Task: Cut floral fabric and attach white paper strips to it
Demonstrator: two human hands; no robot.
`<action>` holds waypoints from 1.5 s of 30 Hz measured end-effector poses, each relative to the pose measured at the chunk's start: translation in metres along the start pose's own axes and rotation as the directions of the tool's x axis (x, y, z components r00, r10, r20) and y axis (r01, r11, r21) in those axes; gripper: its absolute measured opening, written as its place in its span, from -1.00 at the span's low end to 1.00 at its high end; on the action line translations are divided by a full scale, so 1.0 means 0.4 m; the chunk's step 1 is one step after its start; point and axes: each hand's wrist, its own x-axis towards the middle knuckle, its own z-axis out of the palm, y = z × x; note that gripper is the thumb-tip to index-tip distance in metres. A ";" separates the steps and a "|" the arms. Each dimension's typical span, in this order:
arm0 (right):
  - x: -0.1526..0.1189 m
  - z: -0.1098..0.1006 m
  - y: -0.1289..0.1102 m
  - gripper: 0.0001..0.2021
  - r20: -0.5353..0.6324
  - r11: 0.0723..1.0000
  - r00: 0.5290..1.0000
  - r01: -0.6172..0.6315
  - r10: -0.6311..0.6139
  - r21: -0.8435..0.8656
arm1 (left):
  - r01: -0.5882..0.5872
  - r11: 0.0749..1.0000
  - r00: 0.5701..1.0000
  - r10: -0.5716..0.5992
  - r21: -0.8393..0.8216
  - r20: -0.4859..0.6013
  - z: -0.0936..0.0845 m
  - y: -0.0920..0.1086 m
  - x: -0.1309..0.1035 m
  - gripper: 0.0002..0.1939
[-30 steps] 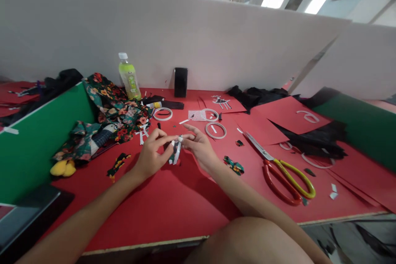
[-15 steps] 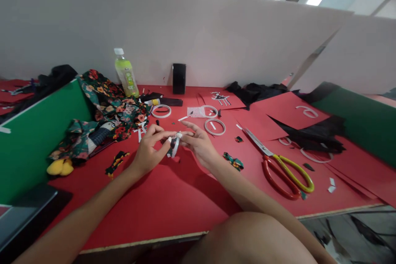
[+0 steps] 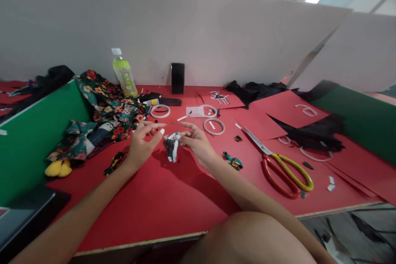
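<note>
Between thumb and fingers my right hand [image 3: 195,141] pinches a small dark floral fabric scrap [image 3: 170,148] that has white tape strips along it. The scrap hangs just above the red tabletop [image 3: 148,202]. My left hand [image 3: 142,142] is to its left, apart from it, thumb and forefinger spread with nothing visible between them. Close behind my left wrist lies a dark floral fabric piece [image 3: 115,163], partly hidden by the arm. Another green floral piece [image 3: 232,161] rests to the right of my right wrist.
Large scissors [image 3: 272,163] with red and yellow handles lie at right. White tape rolls [image 3: 214,126], a sheet of white beads [image 3: 194,111] and red card [image 3: 291,109] are farther back. A drink bottle [image 3: 125,74], phone [image 3: 177,78] and floral cloth [image 3: 102,90] stand or lie behind.
My left hand has let go of the fabric scrap and moved left, its thumb and forefinger parting. The scrap stays in my right hand and shows more fully.
</note>
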 end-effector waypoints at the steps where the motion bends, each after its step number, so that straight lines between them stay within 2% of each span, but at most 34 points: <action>1: 0.000 0.000 0.000 -0.55 0.003 1.000 1.000 0.009 -0.009 -0.014 | -0.102 0.991 0.995 0.102 0.092 0.009 -0.002 0.005 -0.002 -0.80; 4: 0.000 0.002 0.000 -0.53 0.011 0.998 0.999 0.035 -0.035 -0.045 | -0.312 0.916 0.950 0.306 0.253 0.064 -0.001 0.018 -0.014 -0.82; 9: 0.000 0.005 0.005 -0.50 0.014 0.996 0.999 0.050 -0.049 -0.072 | -0.421 0.840 0.907 0.387 0.342 0.164 0.004 0.017 -0.026 -0.85; 16: -0.006 0.011 0.004 -0.47 -0.004 0.997 0.999 0.046 -0.046 -0.066 | -0.461 0.797 0.887 0.419 0.390 0.193 0.002 0.015 -0.027 -0.85; 23: -0.012 0.022 0.002 -0.40 -0.016 1.000 1.000 0.023 -0.023 -0.016 | -0.440 0.790 0.898 0.392 0.426 0.200 0.006 0.014 -0.031 -0.85; 29: -0.011 0.019 0.014 -0.42 -0.038 1.000 0.999 0.023 -0.024 -0.006 | -0.450 0.777 0.893 0.403 0.440 0.202 0.014 0.022 -0.039 -0.85; 36: -0.010 0.014 0.012 -0.40 -0.023 0.999 1.000 -0.011 0.012 0.031 | -0.445 0.777 0.892 0.427 0.445 0.146 0.018 0.018 -0.039 -0.86; 45: -0.008 0.014 0.013 -0.46 -0.031 1.000 0.999 -0.007 0.007 0.012 | -0.478 0.747 0.878 0.431 0.462 0.210 0.016 0.022 -0.044 -0.84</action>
